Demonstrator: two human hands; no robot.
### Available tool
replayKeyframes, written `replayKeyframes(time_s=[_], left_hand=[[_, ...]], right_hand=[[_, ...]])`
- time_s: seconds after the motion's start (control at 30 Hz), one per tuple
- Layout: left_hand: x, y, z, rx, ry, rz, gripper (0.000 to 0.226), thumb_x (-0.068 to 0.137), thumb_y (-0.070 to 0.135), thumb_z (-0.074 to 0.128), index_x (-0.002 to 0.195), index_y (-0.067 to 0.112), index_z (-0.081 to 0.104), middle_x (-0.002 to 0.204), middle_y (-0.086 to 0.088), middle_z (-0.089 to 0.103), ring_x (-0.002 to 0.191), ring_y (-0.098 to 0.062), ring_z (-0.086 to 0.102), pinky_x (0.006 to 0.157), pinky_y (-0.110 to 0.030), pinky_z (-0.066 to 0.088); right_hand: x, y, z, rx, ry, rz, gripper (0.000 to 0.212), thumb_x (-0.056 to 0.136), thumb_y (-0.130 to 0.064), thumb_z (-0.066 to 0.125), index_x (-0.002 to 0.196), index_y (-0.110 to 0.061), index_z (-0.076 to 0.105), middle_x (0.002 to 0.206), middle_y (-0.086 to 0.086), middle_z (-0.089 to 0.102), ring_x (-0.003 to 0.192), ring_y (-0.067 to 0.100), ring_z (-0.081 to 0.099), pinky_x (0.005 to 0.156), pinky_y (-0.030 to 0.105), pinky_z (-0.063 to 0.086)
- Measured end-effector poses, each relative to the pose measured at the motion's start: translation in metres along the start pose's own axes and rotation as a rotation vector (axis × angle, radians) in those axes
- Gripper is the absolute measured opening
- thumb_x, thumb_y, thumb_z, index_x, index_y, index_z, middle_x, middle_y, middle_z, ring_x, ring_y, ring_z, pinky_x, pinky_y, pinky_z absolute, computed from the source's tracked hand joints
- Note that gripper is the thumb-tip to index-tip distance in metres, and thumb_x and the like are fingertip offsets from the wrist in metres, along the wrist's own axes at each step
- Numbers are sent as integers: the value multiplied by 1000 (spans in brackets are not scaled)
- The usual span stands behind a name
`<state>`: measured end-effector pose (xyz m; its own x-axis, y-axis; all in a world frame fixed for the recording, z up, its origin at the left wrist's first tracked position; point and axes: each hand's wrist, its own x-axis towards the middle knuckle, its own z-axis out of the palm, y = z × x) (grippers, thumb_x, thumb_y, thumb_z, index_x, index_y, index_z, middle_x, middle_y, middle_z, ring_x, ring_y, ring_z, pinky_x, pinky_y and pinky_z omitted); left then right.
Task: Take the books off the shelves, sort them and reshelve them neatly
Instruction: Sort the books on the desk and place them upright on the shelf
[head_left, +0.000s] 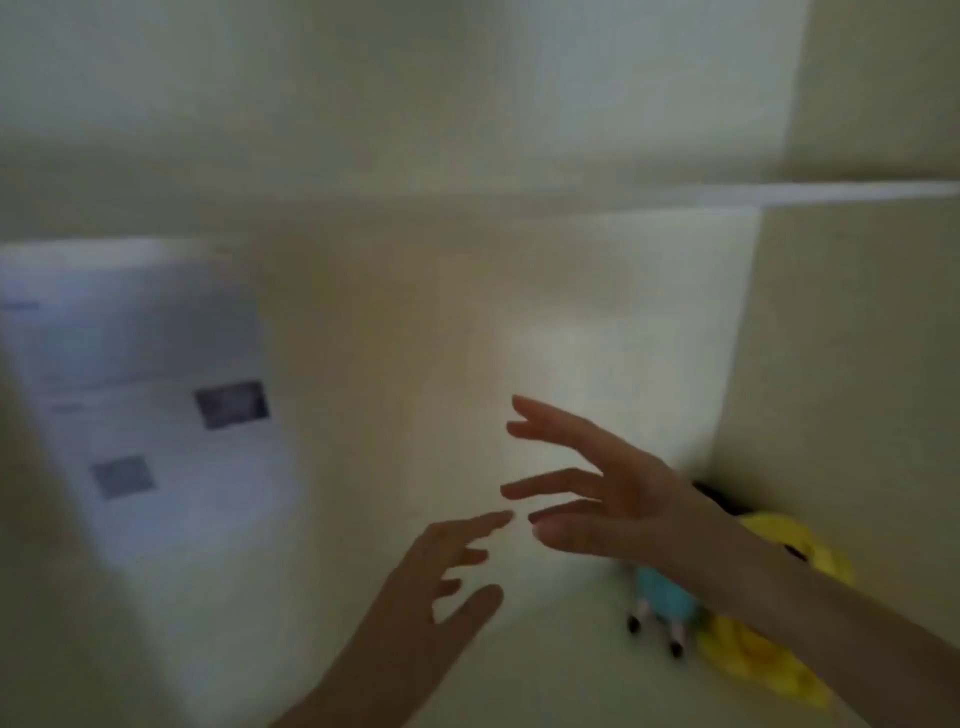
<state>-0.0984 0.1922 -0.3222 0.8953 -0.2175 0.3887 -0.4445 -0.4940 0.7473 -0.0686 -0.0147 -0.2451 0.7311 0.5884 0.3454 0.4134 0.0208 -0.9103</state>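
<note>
The view is blurred. A pale book or white cover (150, 405) with two small dark patches leans at the left of a cream shelf compartment (467, 322). My left hand (441, 577) reaches into the compartment from below, fingers spread and holding nothing. My right hand (597, 488) reaches in from the right, fingers straight and spread, also holding nothing. Both hands hover in front of the bare back wall, fingertips nearly meeting.
A yellow soft item (769, 660) and a small light-blue toy figure (662, 597) lie in the compartment's right corner, partly under my right forearm. A shelf board edge (779, 192) runs across above. A side panel (852, 364) closes the right.
</note>
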Motion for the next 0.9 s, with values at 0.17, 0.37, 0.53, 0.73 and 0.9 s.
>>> replayKeyframes(time_s=[0.17, 0.37, 0.53, 0.73, 0.9], left_hand=[[6, -70, 99, -32, -357, -307, 79, 81, 44, 67, 111, 82, 5, 127, 23, 38, 107, 12, 45, 89, -3, 34], [5, -97, 184, -181, -477, -561, 79, 63, 54, 76, 125, 58, 27, 137, -5, 41, 118, -13, 49, 97, -22, 39], [-6, -117, 239, -205, -604, -725, 69, 87, 36, 64, 142, 47, 23, 146, -7, 35, 128, -17, 42, 101, -31, 37], [-30, -138, 286, -417, -625, -1019, 85, 80, 40, 70, 148, 37, 18, 133, -4, 47, 120, -20, 43, 98, -35, 41], [-47, -152, 319, -621, -546, -1248, 100, 74, 43, 72, 151, 24, 11, 155, -8, 21, 140, -30, 25, 101, -45, 36]], right_hand=[[-88, 102, -47, 60, 200, 301, 74, 72, -20, 80, 133, -47, 47, 141, -16, 47, 122, 3, 52, 94, 29, 50], [-174, 187, -70, 120, 389, 567, 72, 68, -29, 83, 130, -46, 49, 139, -21, 47, 115, 1, 56, 88, 26, 53], [-228, 239, -75, 108, 422, 768, 71, 70, -37, 79, 130, -54, 43, 139, -27, 39, 116, -4, 51, 88, 23, 51], [-274, 301, -63, 131, 553, 970, 81, 77, -36, 76, 143, -44, 29, 151, -10, 26, 135, 17, 31, 103, 37, 34], [-292, 338, -46, 195, 627, 1071, 99, 81, -26, 74, 153, -27, 6, 156, 2, 21, 141, 23, 26, 109, 42, 31]])
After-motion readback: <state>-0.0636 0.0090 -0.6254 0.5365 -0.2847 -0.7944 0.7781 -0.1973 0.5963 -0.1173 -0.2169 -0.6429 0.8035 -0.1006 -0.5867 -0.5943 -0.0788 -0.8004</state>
